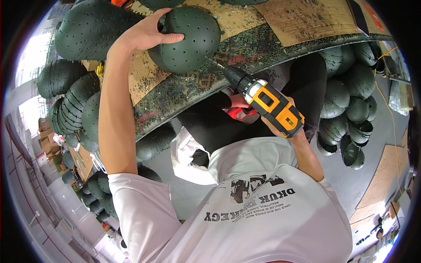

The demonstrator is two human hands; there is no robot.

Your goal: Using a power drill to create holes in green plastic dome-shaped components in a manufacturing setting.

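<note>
My left hand [147,34] grips a dark green, rounded shell [190,46] dotted with small holes. Its thumb lies across the shell's surface, and the other fingers curl at the upper left side, partly hidden. In my right hand [272,127] is a yellow and black cordless drill [267,101], whose grip is mostly hidden beneath its body. The thin drill bit [215,61] points up and left at the shell's lower right side. Its tip is at the shell or very close; I cannot tell whether it touches.
Green shavings litter the workbench [245,50] and its cardboard sheet [311,22]. A large stack of perforated shells [94,30] lies at the left, more nested shells [74,103] below it. Further shells [337,98] hang at the right beside an orange cable [390,109]. A phone [358,16] lies far right.
</note>
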